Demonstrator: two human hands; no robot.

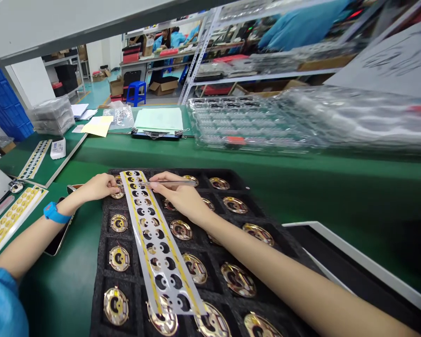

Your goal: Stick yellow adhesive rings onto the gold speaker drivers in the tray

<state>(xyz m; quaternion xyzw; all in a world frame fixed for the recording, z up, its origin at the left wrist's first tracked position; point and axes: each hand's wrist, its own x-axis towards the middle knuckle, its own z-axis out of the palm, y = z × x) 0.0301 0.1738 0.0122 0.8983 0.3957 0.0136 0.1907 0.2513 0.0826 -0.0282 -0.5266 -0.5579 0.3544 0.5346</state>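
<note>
My right hand [182, 199] is closed around metal tweezers [173, 183], whose tips point left over a long white sticker sheet [164, 262]. Dark crescent-shaped cut-outs and yellow edge strips run along that sheet, which lies slantwise across a black foam tray [98, 281]. At the tray's far left corner, my left hand [100, 187] pinches the edge of a round gold-coloured part [118, 193]. Several similar round gold parts [116, 305] sit in the tray's pockets, some of them partly covered by the sheet or my right arm.
A phone [58, 234] lies under my left forearm, near a sheet of yellow stickers [10, 220]. Clear plastic trays [245, 124] and a clipboard [157, 122] stand along the back. At right is a white-edged dark panel [358, 262]. People work beyond the shelves.
</note>
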